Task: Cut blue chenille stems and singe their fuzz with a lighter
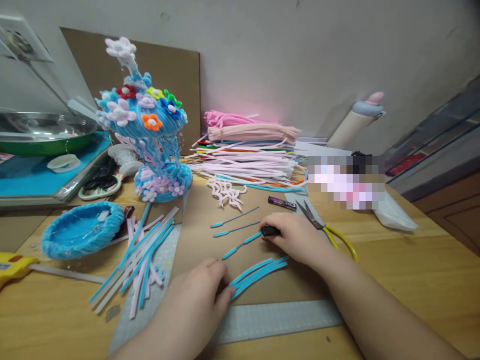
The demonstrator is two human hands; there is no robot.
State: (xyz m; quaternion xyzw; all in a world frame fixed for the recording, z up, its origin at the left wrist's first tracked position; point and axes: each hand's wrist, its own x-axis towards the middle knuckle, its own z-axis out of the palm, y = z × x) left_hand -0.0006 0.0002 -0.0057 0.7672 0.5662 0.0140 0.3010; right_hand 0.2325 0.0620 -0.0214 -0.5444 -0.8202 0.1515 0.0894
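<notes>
My left hand (202, 295) is closed, its thumb and forefinger pinched at the near ends of several blue pipe cleaners (258, 275) lying on the cardboard sheet (198, 205). My right hand (296, 235) wraps round a small black object (270, 231), mostly hidden by the fingers. Its dark end touches or covers the tip of a blue pipe cleaner (242, 246) whose fuzz is trimmed thin in places. Just beyond lie two more trimmed blue pipe cleaners (236, 229), fluffy only at one end.
Yellow-handled scissors (326, 230) and a dark printed cylinder (281, 203) lie by my right hand. Curled white pieces (227, 192) sit farther back. Left are cut strips (142, 260), a blue fuzzy dish (82, 230), a glue gun (15, 265) and a flowered jellyfish-like figure (144, 120). Pipe-cleaner bundles (251, 132) line the wall.
</notes>
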